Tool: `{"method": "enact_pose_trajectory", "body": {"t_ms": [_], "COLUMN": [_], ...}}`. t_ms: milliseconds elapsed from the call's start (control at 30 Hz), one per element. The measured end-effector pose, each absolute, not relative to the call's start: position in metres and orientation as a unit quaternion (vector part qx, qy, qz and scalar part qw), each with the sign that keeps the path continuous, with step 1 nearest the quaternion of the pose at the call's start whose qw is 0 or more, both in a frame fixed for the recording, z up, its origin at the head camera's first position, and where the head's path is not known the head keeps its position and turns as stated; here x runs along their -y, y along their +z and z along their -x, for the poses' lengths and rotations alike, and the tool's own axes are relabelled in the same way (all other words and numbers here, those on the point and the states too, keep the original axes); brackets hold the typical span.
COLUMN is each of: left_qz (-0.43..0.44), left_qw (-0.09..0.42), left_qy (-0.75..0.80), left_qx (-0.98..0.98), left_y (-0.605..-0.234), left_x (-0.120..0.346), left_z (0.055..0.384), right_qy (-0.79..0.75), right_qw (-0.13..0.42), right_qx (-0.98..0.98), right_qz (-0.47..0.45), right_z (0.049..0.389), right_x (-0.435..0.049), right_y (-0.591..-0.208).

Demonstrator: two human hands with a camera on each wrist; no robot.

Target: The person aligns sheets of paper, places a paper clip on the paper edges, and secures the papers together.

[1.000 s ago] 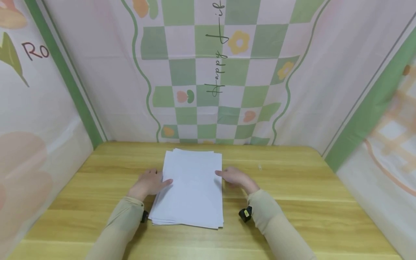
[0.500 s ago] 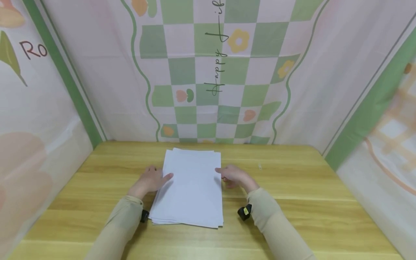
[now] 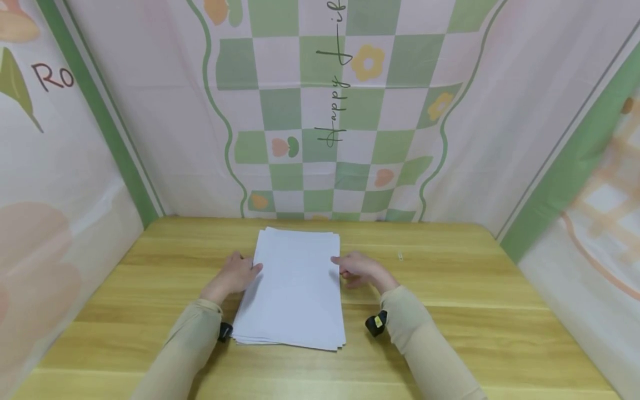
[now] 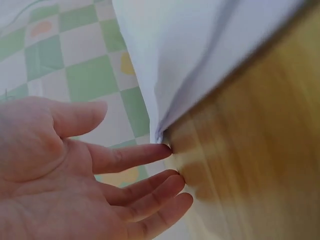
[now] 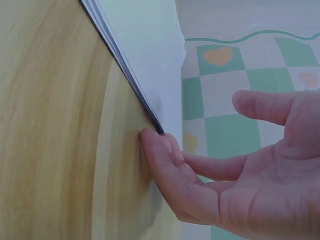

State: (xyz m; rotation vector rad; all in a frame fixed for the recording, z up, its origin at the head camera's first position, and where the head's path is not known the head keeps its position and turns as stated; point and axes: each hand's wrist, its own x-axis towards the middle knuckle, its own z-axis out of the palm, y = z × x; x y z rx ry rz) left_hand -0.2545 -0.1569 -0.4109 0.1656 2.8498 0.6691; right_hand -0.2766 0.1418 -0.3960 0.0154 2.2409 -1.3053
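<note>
Fingers of the left hand are fairly straight and spread, the tips at the left edge of the paper; those of the right hand bend loosely against its right edge, thumb well apart. Neither grips. The paper lies stacked on the table, between the 2 hands. Over the last 1 second the left hand has edged inward and the step at the paper's far left corner has narrowed, so the stack seems more even there; its near edge remains staggered. What looks like a clip lies right of the paper; a curtain hangs beyond it.
</note>
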Motion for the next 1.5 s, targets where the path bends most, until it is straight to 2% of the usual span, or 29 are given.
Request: {"method": "enact_pose_trajectory", "body": {"t_ms": [467, 1200, 1500], "left_qz": [-0.027, -0.021, -0.02], "left_qw": [0.119, 0.096, 0.094], "left_qy": [0.272, 0.338, 0.336], "left_qx": [-0.955, -0.936, -0.937], "left_y": [-0.4067, -0.4017, -0.4032], "left_x": [0.1527, 0.1515, 0.1513], "left_z": [0.2643, 0.2615, 0.2624], "right_qy": [-0.495, -0.512, -0.536], "right_qw": [0.285, 0.279, 0.267], "right_qx": [-0.821, -0.811, -0.795], "right_qz": [-0.013, -0.041, -0.095], "right_z": [0.2794, 0.2803, 0.2811], "right_x": [-0.141, -0.1388, -0.1378], "right_y": [-0.3928, -0.3915, -0.3922]}}
